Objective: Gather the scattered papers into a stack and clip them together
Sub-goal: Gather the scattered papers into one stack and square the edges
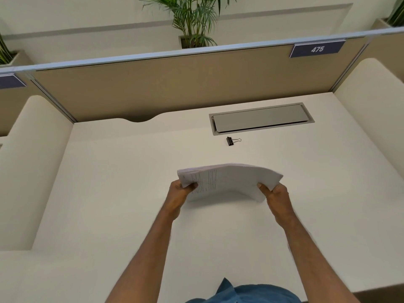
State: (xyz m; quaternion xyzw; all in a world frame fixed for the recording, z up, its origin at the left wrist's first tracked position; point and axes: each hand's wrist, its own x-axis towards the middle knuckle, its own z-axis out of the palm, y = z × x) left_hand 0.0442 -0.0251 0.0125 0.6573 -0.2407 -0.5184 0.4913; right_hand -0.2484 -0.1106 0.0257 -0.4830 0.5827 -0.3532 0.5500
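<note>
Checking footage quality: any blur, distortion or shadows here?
Head view: wide-angle bends the partition rail; motion blur smears the papers, left hand and right hand; the clip looks sharp; a soft shadow lies under the papers; light is even, no glare.

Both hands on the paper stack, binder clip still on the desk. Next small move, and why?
Probably tap the paper stack square on the desk. The left hand and right hand hold it by its side edges, its left edge looks fanned, and the binder clip lies untouched beyond it, so aligning comes before clipping.
</note>
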